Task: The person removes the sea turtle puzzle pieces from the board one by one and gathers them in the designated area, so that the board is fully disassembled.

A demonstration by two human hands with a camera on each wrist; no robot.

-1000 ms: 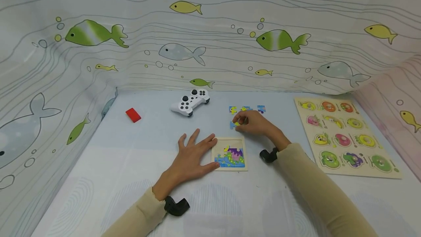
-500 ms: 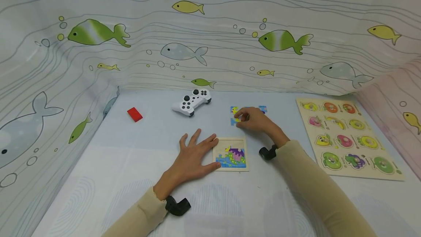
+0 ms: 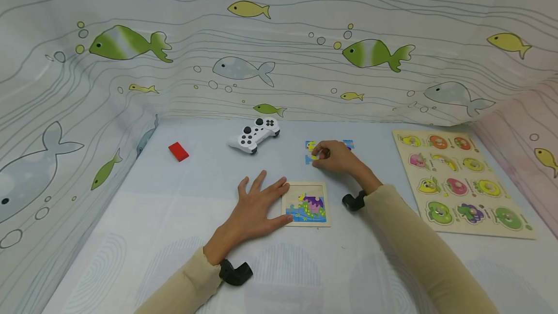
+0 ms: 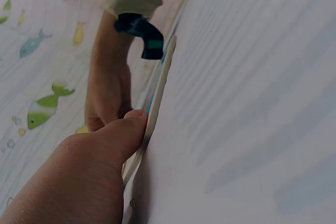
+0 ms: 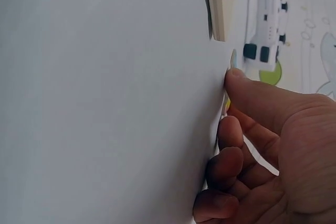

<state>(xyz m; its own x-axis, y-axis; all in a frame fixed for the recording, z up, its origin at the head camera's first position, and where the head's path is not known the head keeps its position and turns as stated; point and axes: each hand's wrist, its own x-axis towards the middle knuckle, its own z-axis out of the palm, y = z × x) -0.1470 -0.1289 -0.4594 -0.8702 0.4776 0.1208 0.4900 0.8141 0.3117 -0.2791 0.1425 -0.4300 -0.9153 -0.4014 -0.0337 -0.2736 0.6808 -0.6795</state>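
In the head view my left hand (image 3: 257,214) lies with fingers spread over the left side of a small wooden puzzle tray (image 3: 306,224). Its thumb presses on the rim, as the left wrist view also shows. Fitted pieces (image 3: 310,210) inside make a purple, green and blue picture; bare wood shows at the upper left. Behind the tray, my right hand (image 3: 337,156) pinches a blue and yellow puzzle piece (image 3: 309,160) between thumb and index finger, low over the table. Loose pieces (image 3: 348,144) lie in a row just beyond, partly hidden by this hand.
A white game controller (image 3: 257,135) lies at the back, and a red block (image 3: 178,151) sits at the back left. On the right lies a large wooden fruit puzzle board (image 3: 462,183). A fish-print curtain (image 3: 183,96) rises behind the table.
My right hand has moved slightly away from me with the pinched puzzle piece, closer to the loose row, and covers more of that row. My left hand stays on the tray.
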